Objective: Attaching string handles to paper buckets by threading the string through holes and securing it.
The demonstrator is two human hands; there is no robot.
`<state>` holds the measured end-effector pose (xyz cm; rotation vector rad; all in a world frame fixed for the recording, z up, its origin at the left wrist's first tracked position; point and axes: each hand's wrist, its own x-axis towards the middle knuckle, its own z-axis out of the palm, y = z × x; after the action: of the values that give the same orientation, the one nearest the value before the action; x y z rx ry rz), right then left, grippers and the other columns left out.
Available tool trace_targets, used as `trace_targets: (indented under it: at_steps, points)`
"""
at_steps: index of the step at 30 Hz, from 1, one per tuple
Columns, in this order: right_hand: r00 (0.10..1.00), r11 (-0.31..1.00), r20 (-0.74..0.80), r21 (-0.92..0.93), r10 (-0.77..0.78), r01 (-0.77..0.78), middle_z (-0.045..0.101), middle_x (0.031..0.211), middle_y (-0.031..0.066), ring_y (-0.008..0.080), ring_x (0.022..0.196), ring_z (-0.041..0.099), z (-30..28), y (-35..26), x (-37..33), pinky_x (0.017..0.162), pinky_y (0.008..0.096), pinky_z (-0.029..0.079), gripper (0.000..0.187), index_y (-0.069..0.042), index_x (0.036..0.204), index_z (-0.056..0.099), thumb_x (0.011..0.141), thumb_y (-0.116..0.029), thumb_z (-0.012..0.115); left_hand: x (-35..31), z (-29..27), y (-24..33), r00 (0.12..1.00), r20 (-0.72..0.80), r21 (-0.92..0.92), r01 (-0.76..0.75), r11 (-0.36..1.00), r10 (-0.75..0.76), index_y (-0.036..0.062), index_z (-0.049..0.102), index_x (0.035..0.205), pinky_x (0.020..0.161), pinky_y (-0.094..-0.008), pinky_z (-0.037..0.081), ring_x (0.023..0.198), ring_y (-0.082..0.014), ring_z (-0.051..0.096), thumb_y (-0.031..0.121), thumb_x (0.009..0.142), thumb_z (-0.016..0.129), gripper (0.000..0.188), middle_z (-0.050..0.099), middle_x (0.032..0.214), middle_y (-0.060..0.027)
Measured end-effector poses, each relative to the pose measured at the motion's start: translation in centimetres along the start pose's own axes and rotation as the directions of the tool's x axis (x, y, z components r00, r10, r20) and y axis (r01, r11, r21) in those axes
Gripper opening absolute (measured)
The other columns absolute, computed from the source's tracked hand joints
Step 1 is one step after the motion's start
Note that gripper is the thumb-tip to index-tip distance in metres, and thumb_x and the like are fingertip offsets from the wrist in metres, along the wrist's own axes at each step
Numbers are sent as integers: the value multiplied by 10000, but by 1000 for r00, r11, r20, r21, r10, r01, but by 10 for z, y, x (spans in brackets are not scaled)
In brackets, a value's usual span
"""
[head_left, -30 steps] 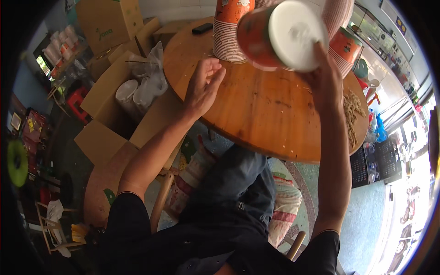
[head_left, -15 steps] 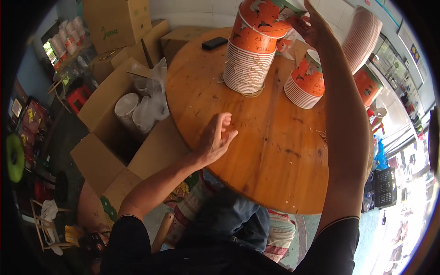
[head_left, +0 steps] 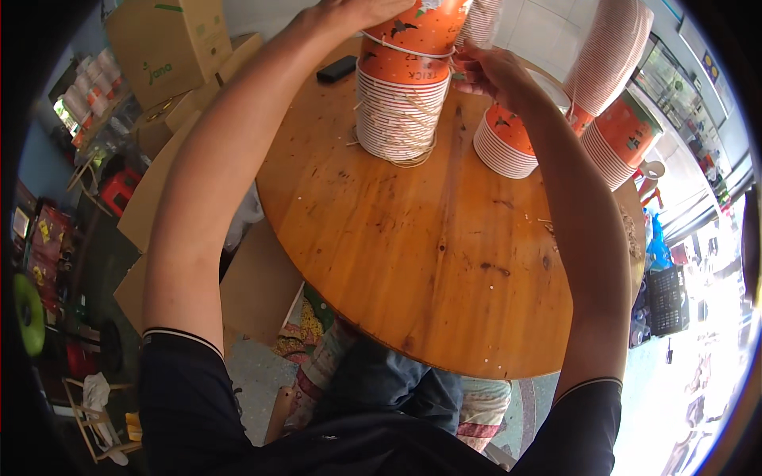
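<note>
Orange nested buckets (head_left: 403,83) are standing in an upright stack toward eleven o'clock on the worktop (head_left: 381,254), the left hand (head_left: 369,11) nearer, overlapping their top, its grip impossible to tell, the right hand (head_left: 494,70) hovering at three o'clock, fingers loosely apart.

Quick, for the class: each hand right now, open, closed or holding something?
Left hand: at the top orange tub, cut off by the frame; grip unclear.
Right hand: fingers partly curled beside the tub stack; hold unclear.
</note>
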<state>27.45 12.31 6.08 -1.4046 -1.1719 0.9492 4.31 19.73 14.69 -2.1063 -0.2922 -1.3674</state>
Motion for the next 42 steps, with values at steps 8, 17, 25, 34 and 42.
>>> trace_targets:
  at_steps: [8, 17, 25, 34, 42]
  points:
    - [962, 976, -168, -64, -216, 208, 735, 1136, 108, 186, 1010, 707, -16, 11, -38, 826, 346, 627, 466, 14, 1263, 686, 1047, -397, 643, -57, 54, 1, 981, -160, -387, -167, 907, 112, 44, 734, 971, 776, -464, 569, 880, -343, 682, 205, 955, 652, 181, 685, 953, -141]
    - [665, 35, 12, -998, -747, 58, 734, 1150, 122, 335, 1083, 704, -100, 64, -71, 925, 472, 549, 280, -137, 1173, 778, 913, -238, 749, -44, 14, 81, 999, -11, -26, -44, 999, 44, -34, 596, 1280, 996, -493, 503, 1172, -437, 599, 92, 948, 673, 363, 594, 1296, -264]
    - [695, 253, -61, -951, -716, 177, 798, 964, 109, 294, 919, 772, -122, 48, -55, 808, 391, 592, 189, -100, 1032, 809, 870, -185, 765, -114, 84, 233, 959, 281, -477, 114, 871, 29, -58, 615, 1179, 960, -450, 551, 1111, -361, 608, -48, 808, 633, 372, 599, 1164, -172]
    - [720, 408, -177, -899, -671, 159, 803, 976, 95, 241, 896, 782, -129, 39, -56, 816, 363, 597, 246, -135, 1077, 818, 876, -269, 771, -135, 97, 264, 977, 210, -438, 68, 896, 28, -80, 602, 1168, 951, -444, 521, 1090, -334, 611, 37, 868, 631, 323, 587, 1135, -184]
    - [765, 451, -204, -884, -610, 123, 804, 956, 91, 242, 875, 779, -99, 34, -64, 797, 383, 590, 241, -140, 1072, 822, 881, -273, 758, -149, 98, 262, 975, 220, -437, 132, 890, -37, -50, 571, 1307, 985, -457, 514, 1119, -360, 613, -2, 853, 594, 457, 593, 1208, -183]
